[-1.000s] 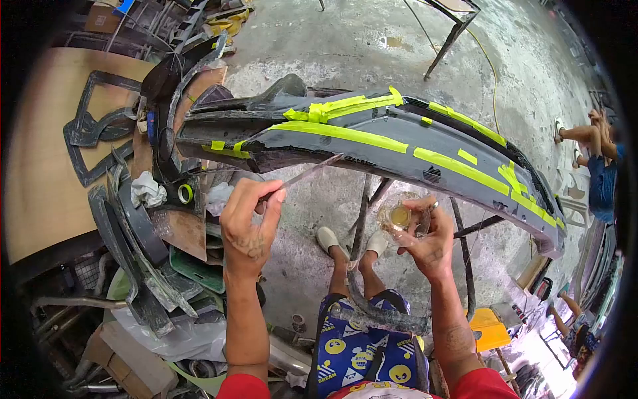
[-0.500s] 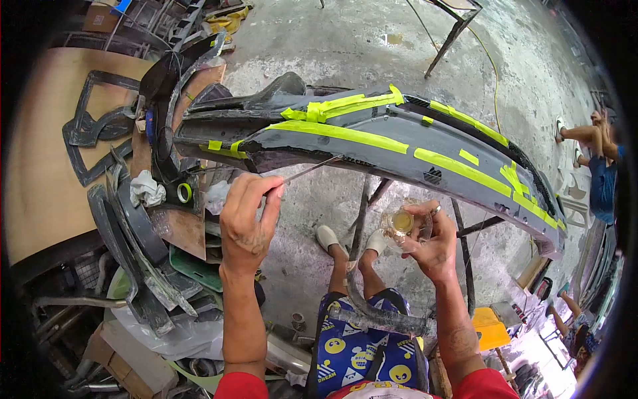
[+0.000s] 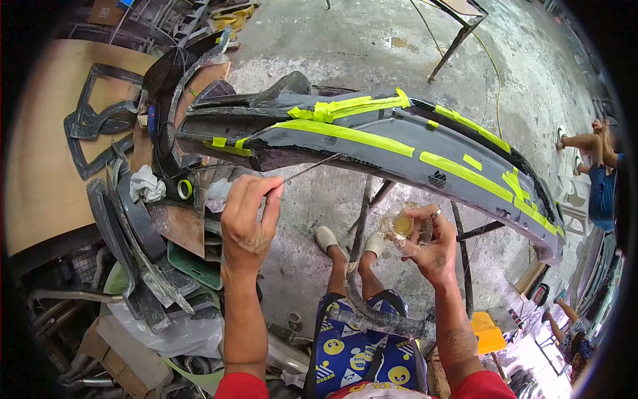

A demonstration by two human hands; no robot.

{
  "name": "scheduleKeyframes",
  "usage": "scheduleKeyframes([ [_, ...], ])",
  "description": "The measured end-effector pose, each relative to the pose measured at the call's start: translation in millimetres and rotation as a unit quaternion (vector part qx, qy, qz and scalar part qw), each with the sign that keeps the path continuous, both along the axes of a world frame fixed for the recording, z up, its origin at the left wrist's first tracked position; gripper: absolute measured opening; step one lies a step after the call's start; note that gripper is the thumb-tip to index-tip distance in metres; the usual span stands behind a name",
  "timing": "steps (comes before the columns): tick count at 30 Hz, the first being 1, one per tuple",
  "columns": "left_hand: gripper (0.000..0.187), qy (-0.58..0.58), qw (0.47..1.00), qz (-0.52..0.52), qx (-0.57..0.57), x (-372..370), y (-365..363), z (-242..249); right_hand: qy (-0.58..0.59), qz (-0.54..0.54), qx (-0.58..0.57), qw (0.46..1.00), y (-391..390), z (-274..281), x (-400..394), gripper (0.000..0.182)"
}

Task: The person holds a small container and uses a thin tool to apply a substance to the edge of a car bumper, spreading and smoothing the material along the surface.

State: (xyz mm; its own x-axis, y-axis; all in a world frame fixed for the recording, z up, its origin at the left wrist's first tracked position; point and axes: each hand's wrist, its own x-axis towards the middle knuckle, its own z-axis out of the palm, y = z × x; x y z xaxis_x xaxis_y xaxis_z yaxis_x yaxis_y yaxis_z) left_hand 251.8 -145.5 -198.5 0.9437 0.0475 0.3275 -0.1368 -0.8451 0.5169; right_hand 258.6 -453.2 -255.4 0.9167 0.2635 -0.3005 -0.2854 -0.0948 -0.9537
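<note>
A long grey car bumper (image 3: 392,143) with strips of yellow-green masking tape (image 3: 352,136) stretches across the view in front of me. My left hand (image 3: 249,216) pinches a thin stick (image 3: 309,168), perhaps a slim brush. Its far tip meets the dark lower edge of the bumper, left of the middle. My right hand (image 3: 430,243) is closed around a small clear plastic cup (image 3: 402,225) below the bumper. Yellowish liquid shows inside the cup. The fingers of that hand partly cover it.
Metal stand legs (image 3: 362,233) rise under the bumper. At left are a wooden board (image 3: 46,166) with black frame parts, a tape roll (image 3: 185,189), crumpled white paper (image 3: 147,184) and a green crate (image 3: 193,263). An orange-yellow object (image 3: 488,332) lies lower right. Other people sit at far right.
The stick's tip has shifted slightly left along the bumper's lower edge. The bumper appears a little further right and lower in view. Both hands keep their holds.
</note>
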Motion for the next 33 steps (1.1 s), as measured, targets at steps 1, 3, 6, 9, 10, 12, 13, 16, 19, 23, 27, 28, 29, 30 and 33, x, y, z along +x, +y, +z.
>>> scheduleKeyframes([
  [1,0.015,-0.006,1.0,-0.001,0.003,0.2,-0.5,-0.4,0.007,-0.004,0.013,1.0,0.1,-0.1,0.0,0.039],
  [3,0.015,-0.007,1.0,-0.002,0.002,-0.4,-0.7,-3.7,0.014,-0.008,0.025,1.0,0.0,-0.9,-0.7,0.039],
  [6,0.014,-0.019,1.0,0.003,-0.004,-1.9,-1.7,-4.9,0.005,-0.009,0.02,1.0,0.4,-3.4,-0.9,0.039],
  [9,0.013,-0.002,1.0,0.019,-0.02,-4.9,-4.3,-8.3,0.001,0.004,0.003,1.0,-1.0,-4.4,-2.2,0.04],
  [10,0.013,0.023,0.999,0.03,-0.03,-6.6,-5.0,-10.1,0.007,0.001,0.0,1.0,-0.6,-5.0,-2.8,0.04],
  [12,0.012,0.036,0.996,0.048,-0.063,-10.3,-9.8,-14.6,0.013,-0.001,-0.004,1.0,0.9,-4.5,-2.6,0.041],
  [13,0.01,0.049,0.992,0.064,-0.098,-12.5,-13.3,-18.4,0.017,-0.002,-0.002,1.0,1.7,-2.9,-2.4,0.041],
  [16,0.01,0.049,0.972,0.111,-0.201,-23.7,-20.3,-40.4,0.021,-0.004,0.002,1.0,2.2,-2.2,-3.1,0.042],
  [19,0.012,0.058,0.94,0.145,-0.302,-31.4,-30.7,-59.9,0.019,-0.001,-0.003,1.0,1.0,-2.8,-4.1,0.042],
  [23,0.016,0.061,0.904,0.175,-0.385,-36.2,-52.8,-71.9,0.011,-0.005,-0.003,1.0,-1.6,-6.4,-8.6,0.041],
  [27,0.02,0.072,0.857,0.199,-0.47,-39.5,-70.5,-80.2,0.036,-0.014,0.009,0.999,-4.2,-4.6,-14.7,0.042],
  [28,0.02,0.07,0.842,0.208,-0.493,-40.8,-73.1,-84.3,0.035,-0.019,0.002,0.999,-3.8,-2.6,-16.0,0.042],
  [29,0.02,0.068,0.827,0.217,-0.514,-41.8,-75.7,-88.5,0.035,-0.025,-0.006,0.999,-4.0,-1.2,-17.6,0.042],
  [30,0.02,0.067,0.826,0.217,-0.515,-42.4,-78.2,-92.6,0.034,-0.023,-0.007,0.999,-5.2,-1.2,-19.6,0.042],
  [33,0.02,0.057,0.769,0.226,-0.596,-43.1,-85.1,-102.2,0.041,-0.021,-0.029,0.999,-8.9,-2.6,-26.2,0.041],
])
